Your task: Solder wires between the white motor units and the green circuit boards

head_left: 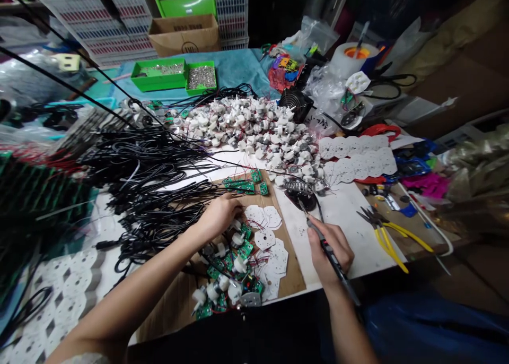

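Note:
My right hand [332, 247] grips a soldering iron [347, 286] like a pen, its tip at a dark dish [304, 201] in front of a metal coil [297, 185]. On the left, my left hand [219, 215] is closed over the edge of the cardboard, with its fingertips turned down and what they pinch hidden. Black cables [159, 205] lie beside and under that wrist. Just beyond its fingers are small green circuit boards [240, 186]. Nearer me are boards wired to white motor units [239, 264], next to white scalloped LED plates [264, 240].
A large heap of white motor units [246, 121] fills the back middle. Yellow-handled pliers [384, 242] and strips of white plates [358, 167] lie at right. Green trays [159, 83] of small metal parts and a black fan [295, 104] stand farther back.

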`<state>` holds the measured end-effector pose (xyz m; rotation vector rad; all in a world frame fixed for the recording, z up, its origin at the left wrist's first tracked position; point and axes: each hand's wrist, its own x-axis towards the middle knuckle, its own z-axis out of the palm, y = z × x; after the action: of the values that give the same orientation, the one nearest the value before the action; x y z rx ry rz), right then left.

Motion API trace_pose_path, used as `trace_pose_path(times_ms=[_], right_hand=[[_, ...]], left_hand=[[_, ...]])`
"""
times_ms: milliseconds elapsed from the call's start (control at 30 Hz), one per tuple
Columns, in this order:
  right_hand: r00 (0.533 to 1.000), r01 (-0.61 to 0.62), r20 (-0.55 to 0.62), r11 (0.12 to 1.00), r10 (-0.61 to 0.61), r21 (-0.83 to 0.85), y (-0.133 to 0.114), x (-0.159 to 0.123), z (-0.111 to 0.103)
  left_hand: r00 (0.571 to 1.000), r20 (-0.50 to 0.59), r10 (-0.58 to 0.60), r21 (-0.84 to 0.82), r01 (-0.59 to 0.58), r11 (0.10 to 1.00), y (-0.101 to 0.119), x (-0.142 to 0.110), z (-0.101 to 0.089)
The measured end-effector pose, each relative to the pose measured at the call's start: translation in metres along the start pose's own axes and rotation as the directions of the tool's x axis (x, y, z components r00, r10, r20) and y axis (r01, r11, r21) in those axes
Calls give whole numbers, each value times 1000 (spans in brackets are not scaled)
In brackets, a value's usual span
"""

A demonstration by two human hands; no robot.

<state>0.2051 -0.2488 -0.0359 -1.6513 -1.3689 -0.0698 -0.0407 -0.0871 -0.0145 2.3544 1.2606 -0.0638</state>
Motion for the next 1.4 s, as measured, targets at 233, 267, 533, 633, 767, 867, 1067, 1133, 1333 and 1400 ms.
trace_pose_path(times_ms=[233,267,533,633,767,867,1067,1133,1333,1400], right_hand=[[997,50,48,995,-55,91,-20,-3,0],[996,57,60,991,-64,119,-21,-4,1],[986,-21,164,952,-31,306,-31,-6,22],[978,-13,201,944,-57,330,-32,-11,30],[968,-55,248,943,-30,328,-34,-17,35],[967,-90,255,939,2,333,-36,-18,37],[961,-112,276,933,13,343,-40,-14,41],[959,-115,283,931,14,346,-40,-12,43],[952,-113,306,932,2,345,-40,-12,45],[954,-102,299,935,-5,340,-39,-12,46]], left_hand=[[999,22,35,129,-38,991,8,-2,-4],[999,2,33,62,-33,998,7,-2,-4],[989,136,-48,-494,110,862,-3,2,5],[986,118,-114,-463,157,873,0,6,6],[978,59,-199,-321,207,924,5,9,7],[978,48,-205,-256,211,943,7,11,8],[968,94,-231,-243,248,938,7,11,7],[967,100,-236,-233,253,939,8,12,6],[958,102,-268,-193,284,939,12,13,4],[958,105,-267,-186,282,941,12,13,4]])
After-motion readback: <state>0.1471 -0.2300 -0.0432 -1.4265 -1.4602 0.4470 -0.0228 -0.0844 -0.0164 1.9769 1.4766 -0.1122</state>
